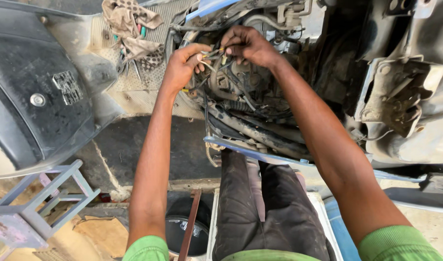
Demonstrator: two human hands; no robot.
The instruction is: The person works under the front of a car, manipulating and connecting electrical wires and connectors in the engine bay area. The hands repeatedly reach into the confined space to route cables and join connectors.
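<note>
Both my arms reach into the open front of a dismantled scooter. My left hand [182,65] pinches a bundle of thin wires [212,54] between thumb and fingers. My right hand [248,45] grips the same wires from the other side, fingers curled on their ends. The two hands almost touch. Below them lie black cables [243,94] and dirty metal parts of the scooter's frame [260,133]. The wire ends are too small to tell apart.
A black scooter body panel [33,92] lies at left. A rag with small tools [132,29] rests on the footboard. A grey metal stool [35,203] stands at lower left. A grimy bracket [400,92] sits at right. My dark trousers [265,208] are below.
</note>
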